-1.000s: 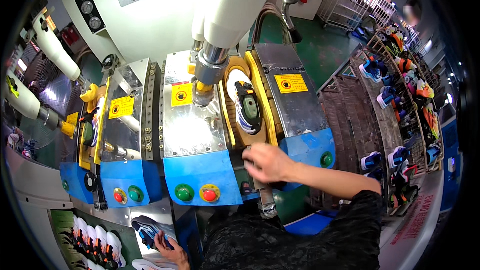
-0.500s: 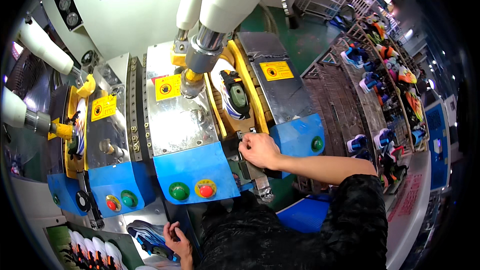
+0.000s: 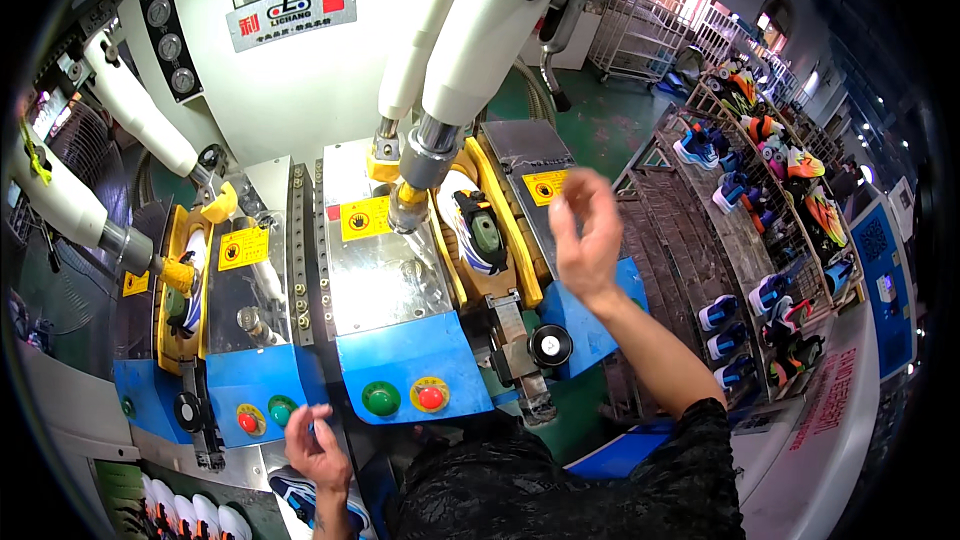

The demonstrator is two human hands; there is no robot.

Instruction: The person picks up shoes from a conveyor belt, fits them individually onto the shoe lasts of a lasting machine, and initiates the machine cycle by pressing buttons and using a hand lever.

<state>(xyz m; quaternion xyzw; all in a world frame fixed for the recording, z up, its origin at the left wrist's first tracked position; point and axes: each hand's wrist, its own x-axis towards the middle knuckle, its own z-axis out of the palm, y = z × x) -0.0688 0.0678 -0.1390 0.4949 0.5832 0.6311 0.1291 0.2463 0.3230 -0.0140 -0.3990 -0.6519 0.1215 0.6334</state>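
Raised over the right-hand metal plate (image 3: 535, 150) of the nearer press, my right hand (image 3: 588, 240) has its fingers loosely bent and apart, holding nothing. My left hand (image 3: 318, 450) is lifted at the lower left, fingers spread, close to a green button (image 3: 282, 410). Below its wrist lies a blue and white sports shoe (image 3: 290, 488), partly covered. A white and dark sports shoe with a green tongue (image 3: 484, 232) sits between yellow side pads (image 3: 515, 230) in the nearer press. In front of it are a metal slide (image 3: 508, 325) and a black round knob (image 3: 550, 345).
A second press on the left holds another shoe (image 3: 190, 290) between yellow pads. White cylinders (image 3: 465, 70) with yellow-tipped rods hang over both stations. Blue front panels carry red (image 3: 430, 397) and green buttons. Shoes stand on a rack (image 3: 700, 230) at right; white soles (image 3: 205, 515) lie lower left.
My right hand has left the slide in front of the shoe and risen to the right, uncovering the black knob. My left hand has moved up and left. The view has shifted.
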